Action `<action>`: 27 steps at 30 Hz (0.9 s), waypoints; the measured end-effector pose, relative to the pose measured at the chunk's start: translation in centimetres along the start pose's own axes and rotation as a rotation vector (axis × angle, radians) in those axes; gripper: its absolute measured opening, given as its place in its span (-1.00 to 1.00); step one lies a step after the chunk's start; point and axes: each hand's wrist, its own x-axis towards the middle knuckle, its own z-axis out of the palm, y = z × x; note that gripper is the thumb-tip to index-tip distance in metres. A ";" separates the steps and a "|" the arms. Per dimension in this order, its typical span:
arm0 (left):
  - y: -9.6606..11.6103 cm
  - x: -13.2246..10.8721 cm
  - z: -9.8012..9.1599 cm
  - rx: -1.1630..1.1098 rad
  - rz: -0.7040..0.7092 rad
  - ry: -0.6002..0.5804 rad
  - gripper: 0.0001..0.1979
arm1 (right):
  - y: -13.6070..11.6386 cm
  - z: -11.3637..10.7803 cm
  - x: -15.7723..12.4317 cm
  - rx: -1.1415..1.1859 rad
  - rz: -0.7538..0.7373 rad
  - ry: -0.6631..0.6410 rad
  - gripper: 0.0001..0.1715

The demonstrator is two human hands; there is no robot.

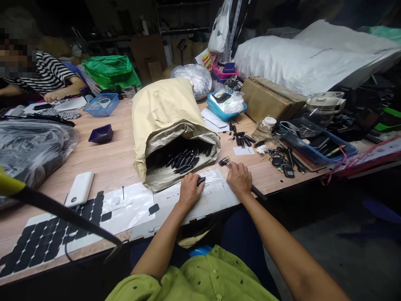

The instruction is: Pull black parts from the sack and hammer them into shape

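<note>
My left hand [189,190] is closed on a small black elongated piece [201,180], resting on a white board [219,200] at the table's front edge. My right hand [239,180] grips a small hammer [224,161]; its head points left and its dark handle comes out below my palm. Just beyond my left hand lies a big cream woven sack [166,104] with its mouth toward me. Many slim black pieces [184,161] of similar look lie inside it. Past the hammer sits a loose group of black parts [241,137].
On the right are a blue basket [341,151], a jar [265,128] and a cardboard box [272,98]. To the left are a white power bank [79,189], black square stickers [37,240], a purple tray [100,133] and a yellow-black bar [62,209]. A co-worker [54,77] sits at far left.
</note>
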 end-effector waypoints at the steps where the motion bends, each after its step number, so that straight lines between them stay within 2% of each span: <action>1: -0.2 -0.1 -0.1 -0.034 0.002 0.001 -0.86 | 0.0 0.0 0.0 0.002 0.001 -0.001 -0.63; 10: -0.6 0.3 -0.9 -0.231 -0.068 -0.042 -0.88 | 0.6 0.3 0.1 0.092 -0.018 0.009 -0.63; 15: -0.8 0.5 -0.8 -0.228 -0.032 -0.044 -0.90 | 1.7 -0.2 1.1 0.301 0.031 -0.051 -0.61; 18: -0.8 0.6 -0.7 -0.215 -0.019 -0.040 -0.89 | 1.7 -1.2 1.0 0.465 0.066 -0.020 -0.57; 23: -1.0 0.8 -0.6 -0.215 -0.017 -0.047 -0.89 | -0.2 -2.7 -1.9 0.694 -0.083 -0.026 -0.58; 27: -1.1 0.9 -0.4 -0.228 -0.021 -0.042 -0.90 | -1.9 -3.3 -4.5 0.708 -0.164 -0.054 -0.59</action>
